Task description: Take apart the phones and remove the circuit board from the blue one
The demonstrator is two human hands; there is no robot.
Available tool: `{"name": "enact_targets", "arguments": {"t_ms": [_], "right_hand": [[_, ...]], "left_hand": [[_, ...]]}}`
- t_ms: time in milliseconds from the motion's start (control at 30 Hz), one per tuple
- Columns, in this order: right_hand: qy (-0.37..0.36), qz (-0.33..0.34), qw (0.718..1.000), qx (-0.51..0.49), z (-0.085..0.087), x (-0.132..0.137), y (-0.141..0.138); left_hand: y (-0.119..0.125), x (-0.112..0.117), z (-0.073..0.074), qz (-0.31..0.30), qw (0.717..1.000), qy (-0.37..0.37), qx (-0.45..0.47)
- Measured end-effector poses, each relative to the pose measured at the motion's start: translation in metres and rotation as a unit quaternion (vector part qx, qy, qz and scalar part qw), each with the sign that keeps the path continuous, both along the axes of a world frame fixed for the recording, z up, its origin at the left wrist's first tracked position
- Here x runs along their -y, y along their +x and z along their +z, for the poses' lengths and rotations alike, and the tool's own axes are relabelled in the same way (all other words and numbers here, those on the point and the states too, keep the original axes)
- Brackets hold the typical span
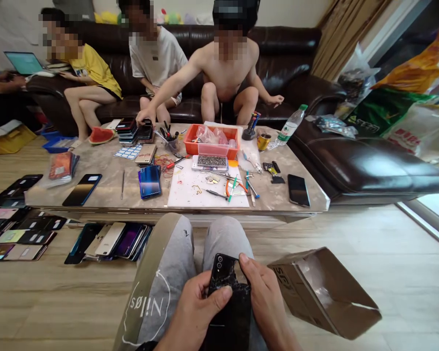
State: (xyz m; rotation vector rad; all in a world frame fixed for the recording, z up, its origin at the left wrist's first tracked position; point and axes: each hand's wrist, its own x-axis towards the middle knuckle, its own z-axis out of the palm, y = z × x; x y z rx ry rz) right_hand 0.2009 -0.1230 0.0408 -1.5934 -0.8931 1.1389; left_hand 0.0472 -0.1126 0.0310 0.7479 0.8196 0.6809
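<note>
Both my hands hold a black phone (227, 297) with a cracked, peeling back over my lap. My left hand (195, 312) grips its left side, the thumb pressed across the broken back. My right hand (267, 302) clasps the right edge, with the thumb tip at the top of the phone. My knees in grey shorts (175, 258) point at the low table (106, 187). A white work mat (190, 192) on the table carries tweezers and small tools.
An open cardboard box (325, 292) lies on the floor to my right. Several phones (109, 241) lie on the floor at left and more on the table. An orange tray (212, 141) and a bottle (290, 126) stand on the table. Three people sit on the dark sofa (296, 58); one reaches for stacked phones (128, 130).
</note>
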Motion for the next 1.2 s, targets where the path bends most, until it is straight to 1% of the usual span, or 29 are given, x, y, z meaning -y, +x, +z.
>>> {"name": "enact_targets", "arguments": {"t_ms": [100,200,267,367,467,533,600,667,733,833,900,933,967,1033,1100,1200], "right_hand": [[0.009,0.01,1.0,0.024,0.0,-0.006,0.002],[0.021,0.028,0.997,0.064,0.002,-0.016,0.001],[0.028,0.052,0.994,0.094,0.003,-0.026,-0.002],[0.04,0.07,0.985,0.154,0.003,-0.044,-0.006],[0.051,0.093,0.972,0.209,0.005,-0.072,-0.011],[0.055,0.121,0.961,0.242,0.008,-0.099,-0.016],[0.062,0.159,0.946,0.275,0.012,-0.134,-0.02],[0.062,0.217,0.93,0.291,0.014,-0.18,-0.025],[0.063,0.239,0.92,0.305,0.012,-0.232,-0.03],[0.085,0.214,0.895,0.382,-0.001,-0.309,-0.04],[0.09,0.208,0.873,0.432,-0.014,-0.35,-0.05],[0.089,0.21,0.862,0.453,-0.021,-0.364,-0.054],[0.086,0.214,0.851,0.471,-0.028,-0.375,-0.059],[0.075,0.222,0.835,0.498,-0.039,-0.385,-0.065],[0.063,0.229,0.825,0.514,-0.045,-0.385,-0.069],[0.054,0.23,0.821,0.52,-0.05,-0.384,-0.069]], "left_hand": [[0.002,-0.007,-0.003,0.007,0.999,-0.034,0.033],[0.001,-0.019,-0.001,-0.001,0.996,-0.07,0.059],[0.001,-0.029,0.001,0.002,0.994,-0.086,0.073],[0.003,-0.045,0.003,0.026,0.99,-0.099,0.099],[0.004,-0.067,0.002,0.068,0.987,-0.1,0.106],[0.0,-0.09,0.001,0.098,0.986,-0.092,0.097],[-0.009,-0.119,0.0,0.126,0.984,-0.085,0.092],[-0.024,-0.152,-0.002,0.159,0.981,-0.079,0.084],[-0.042,-0.185,-0.004,0.194,0.975,-0.073,0.08],[-0.068,-0.226,-0.006,0.245,0.964,-0.065,0.079],[-0.08,-0.243,-0.007,0.275,0.956,-0.064,0.083],[-0.084,-0.249,-0.008,0.287,0.952,-0.064,0.084],[-0.087,-0.253,-0.008,0.296,0.949,-0.066,0.084],[-0.091,-0.257,-0.008,0.308,0.945,-0.077,0.079],[-0.094,-0.26,-0.007,0.316,0.942,-0.094,0.068],[-0.093,-0.264,-0.007,0.32,0.938,-0.119,0.048]]}}
